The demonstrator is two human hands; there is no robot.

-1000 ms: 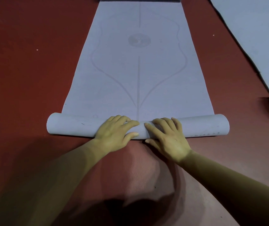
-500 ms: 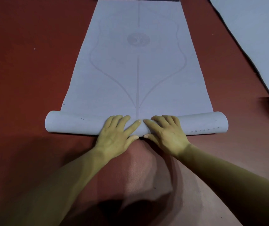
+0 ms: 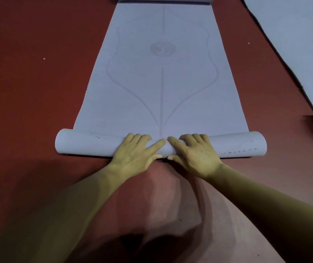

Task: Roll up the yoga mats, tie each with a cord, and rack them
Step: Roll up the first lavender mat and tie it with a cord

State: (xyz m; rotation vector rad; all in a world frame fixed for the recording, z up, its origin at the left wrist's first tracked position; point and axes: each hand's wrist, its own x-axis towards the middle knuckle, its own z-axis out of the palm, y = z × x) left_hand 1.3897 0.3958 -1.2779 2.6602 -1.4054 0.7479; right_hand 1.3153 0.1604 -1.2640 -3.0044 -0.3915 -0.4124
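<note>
Yoga mat [image 3: 161, 88] half rolled, left hand [image 3: 133, 155] and right hand [image 3: 196, 157] seemingly curled round its roll

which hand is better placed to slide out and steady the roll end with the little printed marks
Right. The right hand grips the roll on the same side as the printed marks, only bare roll between them; the left hand grips it farther off.

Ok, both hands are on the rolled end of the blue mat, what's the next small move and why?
Probably one more forward turn: the left hand and right hand curl over the middle of the roll, its ends look level, and most of the blue yoga mat lies flat ahead.
</note>
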